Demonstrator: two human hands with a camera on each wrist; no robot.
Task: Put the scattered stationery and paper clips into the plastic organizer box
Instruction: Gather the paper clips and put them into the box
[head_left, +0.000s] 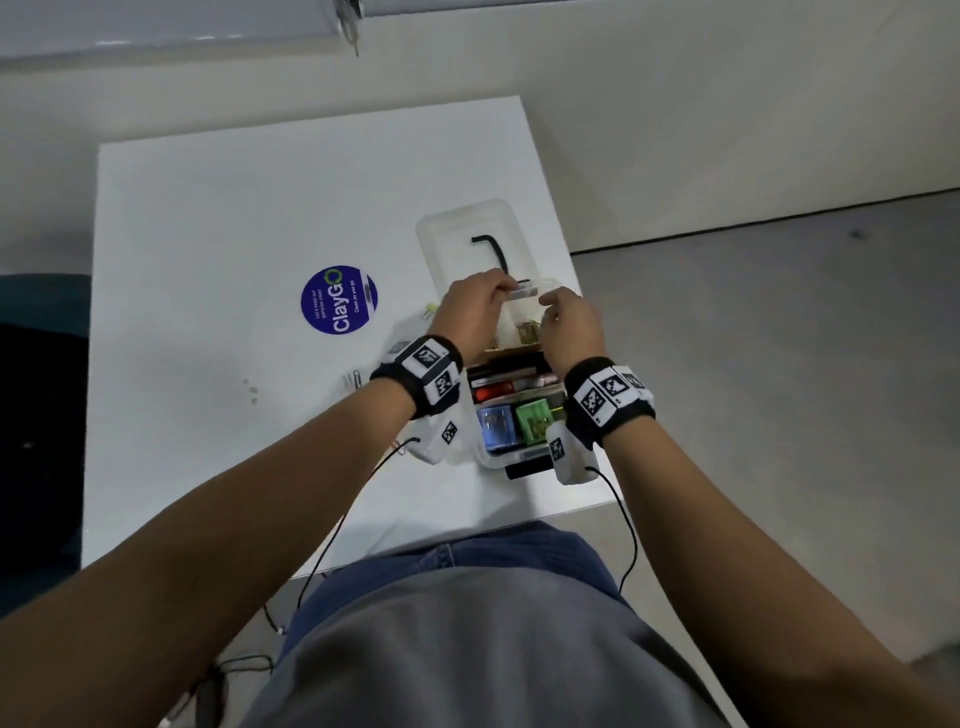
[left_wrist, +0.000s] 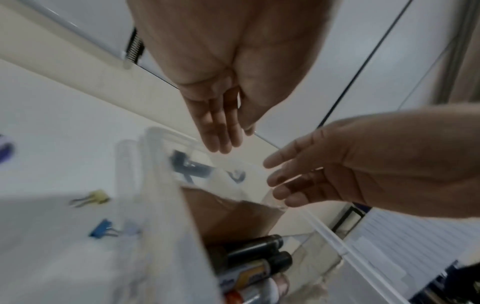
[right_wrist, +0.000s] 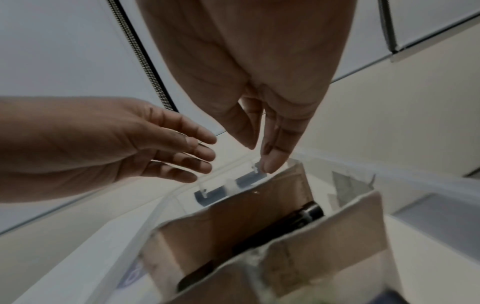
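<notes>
The clear plastic organizer box (head_left: 483, 452) sits near the table's right edge, its lid (head_left: 431, 234) folded open beyond it. Markers (head_left: 511, 382), a blue tub (head_left: 496, 426) and a green tub (head_left: 535, 421) lie inside, between cardboard dividers (right_wrist: 233, 218). My left hand (head_left: 488, 291) and right hand (head_left: 558, 306) hover side by side over the box's far end, by the hinge (right_wrist: 228, 185). In the wrist views the left hand (left_wrist: 228, 142) and right hand (right_wrist: 259, 156) have straight fingers and hold nothing. A yellow binder clip (left_wrist: 93, 198) and a blue binder clip (left_wrist: 102, 231) lie on the table left of the box.
A paper clip (head_left: 353, 378) lies on the white table (head_left: 208, 234) left of my left wrist. A round blue sticker (head_left: 338, 300) marks the table's middle. The table's right edge runs just beside the box, with floor below.
</notes>
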